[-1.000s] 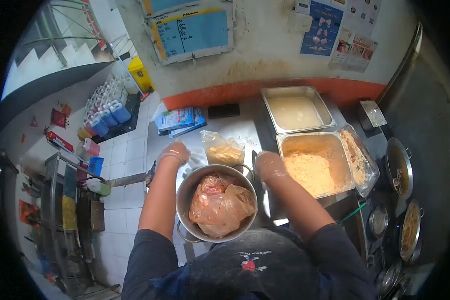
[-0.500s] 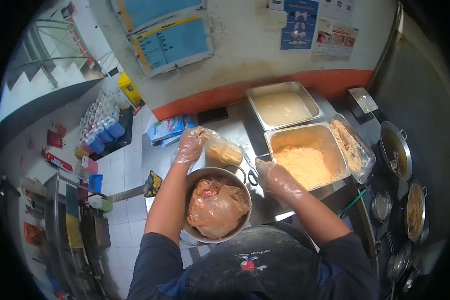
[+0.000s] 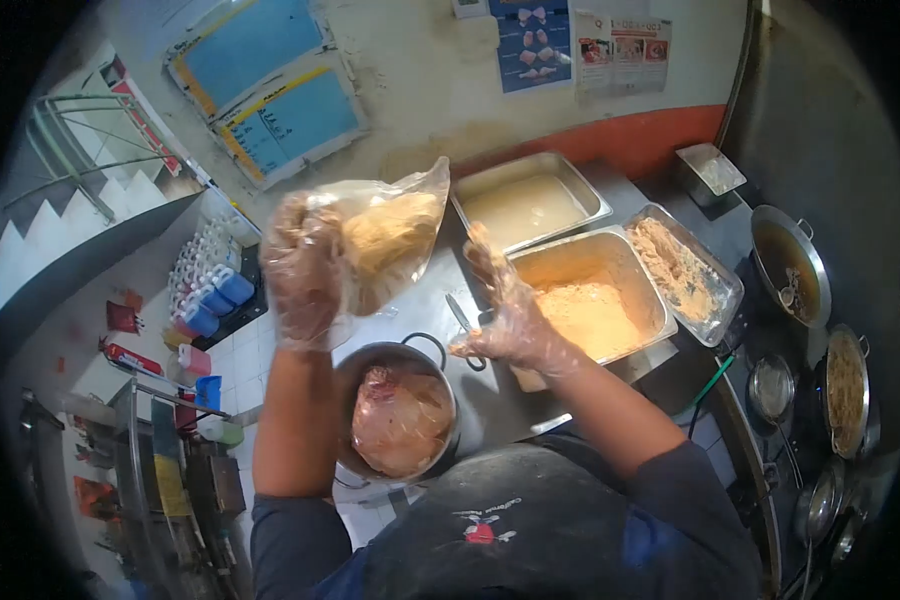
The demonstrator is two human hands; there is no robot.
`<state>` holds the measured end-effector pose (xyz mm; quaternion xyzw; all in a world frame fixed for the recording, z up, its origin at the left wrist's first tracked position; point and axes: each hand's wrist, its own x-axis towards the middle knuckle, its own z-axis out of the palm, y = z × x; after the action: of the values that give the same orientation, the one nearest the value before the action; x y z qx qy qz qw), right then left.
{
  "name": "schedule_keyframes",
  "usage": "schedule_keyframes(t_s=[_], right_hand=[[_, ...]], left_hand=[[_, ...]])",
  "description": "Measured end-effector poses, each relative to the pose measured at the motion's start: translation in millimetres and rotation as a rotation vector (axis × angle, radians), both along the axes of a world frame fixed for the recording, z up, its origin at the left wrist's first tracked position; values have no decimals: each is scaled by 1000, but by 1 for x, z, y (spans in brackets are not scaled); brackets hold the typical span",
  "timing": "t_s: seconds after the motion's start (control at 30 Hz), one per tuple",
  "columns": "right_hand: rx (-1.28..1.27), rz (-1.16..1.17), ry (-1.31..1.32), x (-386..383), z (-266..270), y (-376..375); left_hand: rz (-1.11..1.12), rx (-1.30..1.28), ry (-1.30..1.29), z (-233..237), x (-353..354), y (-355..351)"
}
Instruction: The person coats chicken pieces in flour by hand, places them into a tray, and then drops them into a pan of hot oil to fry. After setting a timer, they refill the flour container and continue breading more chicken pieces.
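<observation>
My left hand (image 3: 308, 265), in a clear plastic glove, grips a clear plastic bag (image 3: 395, 235) with pale yellow powder in it, raised over the left of the steel table. My right hand (image 3: 518, 315), also gloved, is open with its fingers spread and crumbs on the fingertips. It is beside the steel pan of orange-yellow breading flour (image 3: 592, 318). Partly behind that hand lies a pair of scissors (image 3: 458, 314). In front of me stands a metal pot (image 3: 454, 435) containing reddish raw meat in a plastic bag (image 3: 402, 425).
A steel pan of cream-coloured batter (image 3: 525, 210) stands at the back, and a tray of breaded pieces (image 3: 675, 265) at the right. Farther right are an oil pan (image 3: 785, 270) and several strainers. Bottles (image 3: 215, 290) stand on the left.
My left hand has lifted the powder bag up off the table. My right hand has moved left and opened its fingers. The head view has shifted, and the pot sits further left in it.
</observation>
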<state>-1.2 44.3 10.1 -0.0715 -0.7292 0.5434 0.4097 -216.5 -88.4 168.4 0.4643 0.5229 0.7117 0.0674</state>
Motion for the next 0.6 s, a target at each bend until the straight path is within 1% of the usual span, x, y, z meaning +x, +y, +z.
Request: schedule_keyframes(t_s=[0.03,0.07,0.1,0.13,0.17,0.2,0.23,0.27,0.33,0.37,0.4,0.43,0.47,0.5,0.53,0.57,0.6], right_hand=[[-104,102,163,-4,1,-1],[-123,107,160,-8,0,-7],[-243,206,276,-12,-3,-13],[-349,317,245,-3,-9,-15],[-460,416,209,6,-16,-17],[-552,533,25,22,-26,-22],[-610,553,47,37,-36,-29],[-859,664,37,57,-35,-36],[-1190,782,42,97,-26,-48],[-1223,790,38,112,-34,-51],[-1307,848,100,125,-43,-53],[-1391,903,167,136,-51,-52],[-1422,906,167,146,-59,-48],[-1545,945,130,157,-66,-43],[-1661,984,91,166,-72,-38],[-1675,992,87,174,-79,-33],[-1745,964,29,182,-84,-31]], left_hand=[[5,-14,0,12,15,-6],[-66,-10,-24,21,29,-10],[-136,-7,-54,25,43,-12],[-128,-30,-64,23,59,-12],[-106,-107,-94,19,75,-12],[-83,-185,-124,15,92,-11],[-51,-255,-202,13,116,-5],[-41,-282,-214,2,125,2],[125,-592,-96,-27,126,13],[49,-630,-136,-46,120,19],[59,-656,-146,-59,121,28],[109,-823,-132,-70,124,36],[159,-991,-118,-79,128,42],[263,-1085,-164,-70,154,57],[272,-1103,-172,-79,157,63],[227,-1112,-213,-90,159,67],[184,-1120,-253,-100,161,69]])
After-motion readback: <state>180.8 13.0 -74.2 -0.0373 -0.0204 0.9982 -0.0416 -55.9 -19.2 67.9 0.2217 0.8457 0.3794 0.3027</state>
